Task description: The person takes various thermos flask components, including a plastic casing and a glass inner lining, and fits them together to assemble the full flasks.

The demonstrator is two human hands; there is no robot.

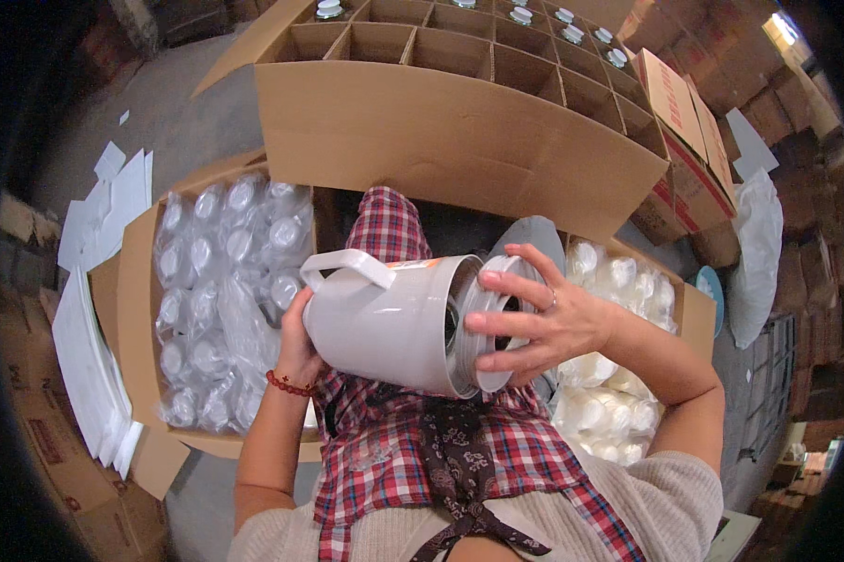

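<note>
Your left hand (296,351) grips the grey jug (384,318) (lying sideways); your right hand's (544,323) fingers (502,281) clasp its base cap (497,323).

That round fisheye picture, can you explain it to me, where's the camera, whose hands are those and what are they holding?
The camera sits on a person's head and looks down, so the edges bend. No machine here: both hands are the person's own. The left hand supports a grey jug lying sideways over the lap. The right hand presses a round white cap against the jug's open end. To the left stands a box of bagged clear lids, to the right a box of white parts. Ahead is a big divided carton, with a few compartments filled.
</note>
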